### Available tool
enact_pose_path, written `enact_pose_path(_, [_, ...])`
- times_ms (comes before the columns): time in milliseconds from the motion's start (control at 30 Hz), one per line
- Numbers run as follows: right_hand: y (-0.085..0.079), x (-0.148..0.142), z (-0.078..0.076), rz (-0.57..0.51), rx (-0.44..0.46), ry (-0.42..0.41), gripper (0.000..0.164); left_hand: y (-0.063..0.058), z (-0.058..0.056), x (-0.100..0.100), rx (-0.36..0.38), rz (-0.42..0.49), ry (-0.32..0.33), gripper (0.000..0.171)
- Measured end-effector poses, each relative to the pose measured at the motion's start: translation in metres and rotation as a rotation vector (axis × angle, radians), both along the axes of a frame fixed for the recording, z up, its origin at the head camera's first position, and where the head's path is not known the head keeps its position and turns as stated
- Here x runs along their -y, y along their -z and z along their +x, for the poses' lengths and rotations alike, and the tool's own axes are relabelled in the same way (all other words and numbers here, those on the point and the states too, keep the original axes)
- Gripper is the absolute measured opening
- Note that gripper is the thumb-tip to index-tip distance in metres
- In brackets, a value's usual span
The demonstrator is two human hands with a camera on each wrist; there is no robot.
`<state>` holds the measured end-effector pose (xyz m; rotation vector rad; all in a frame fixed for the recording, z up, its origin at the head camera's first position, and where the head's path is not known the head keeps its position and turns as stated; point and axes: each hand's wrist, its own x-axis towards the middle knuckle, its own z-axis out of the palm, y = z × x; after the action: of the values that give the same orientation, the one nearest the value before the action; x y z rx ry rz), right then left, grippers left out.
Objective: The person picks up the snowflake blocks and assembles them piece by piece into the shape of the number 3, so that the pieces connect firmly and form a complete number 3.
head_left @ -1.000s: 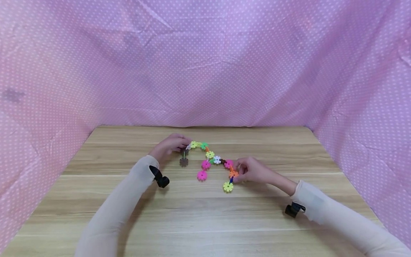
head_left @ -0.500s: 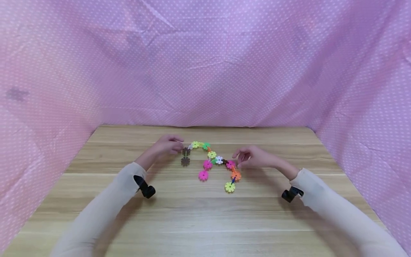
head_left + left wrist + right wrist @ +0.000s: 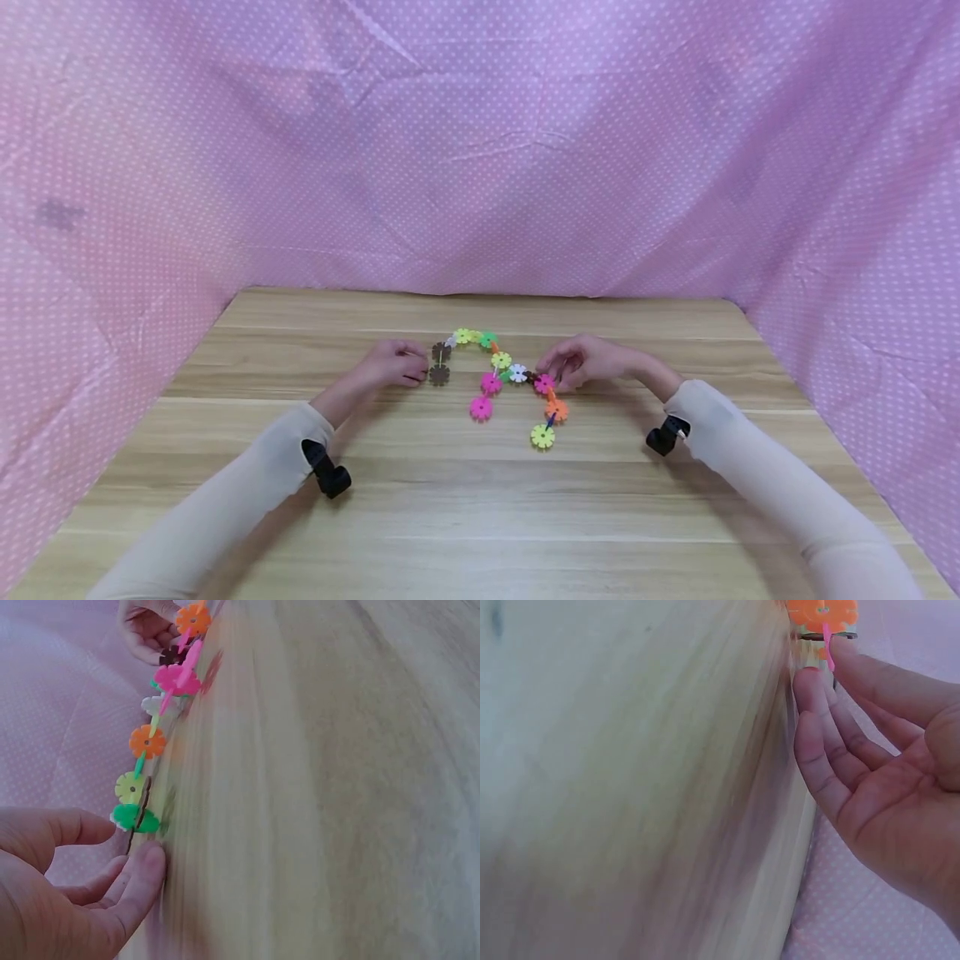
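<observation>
A linked chain of colourful flower-shaped snowflake discs lies across the table, with a yellow disc [image 3: 543, 437] at its near right end and pink discs [image 3: 482, 408] on a middle branch. My left hand [image 3: 393, 363] is at the chain's left end, its fingertips pinching the edge of the lower brown disc [image 3: 439, 375]. In the left wrist view my fingers partly hide that end, beside a green disc [image 3: 135, 817]. My right hand [image 3: 588, 360] pinches the right-hand pink disc [image 3: 544, 383] between thumb and fingertips, just above the orange disc [image 3: 557, 410].
The wooden table [image 3: 480, 517] extends in front of and beside the chain. Pink dotted cloth [image 3: 480, 167] hangs behind it and along both sides. Black wrist cameras [image 3: 330, 477] sit on the sleeves.
My right hand has let go of the orange disc, lifted off and come to the pink disc farther up. My left hand has shifted from the upper brown disc down to the lower one.
</observation>
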<state>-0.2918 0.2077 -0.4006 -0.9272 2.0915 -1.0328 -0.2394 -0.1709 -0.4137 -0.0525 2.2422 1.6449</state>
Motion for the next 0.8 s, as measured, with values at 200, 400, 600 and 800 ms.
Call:
enact_pose_path(200, [-0.001,0.003,0.000,0.038,0.035,0.006,0.041,0.006,0.002,-0.006,0.022,0.103,-0.014,0.038])
enact_pose_path(400, [0.002,0.003,0.001,0.035,0.027,0.019,0.036,0.006,0.004,-0.010,0.059,0.099,-0.010,0.042])
enact_pose_path(600, [0.002,0.004,0.005,0.041,0.021,0.047,0.036,0.007,-0.002,-0.012,0.064,0.066,-0.002,0.042])
enact_pose_path(800, [0.005,0.003,0.012,-0.015,0.021,0.058,0.036,0.008,-0.012,-0.013,0.052,0.094,0.009,0.040])
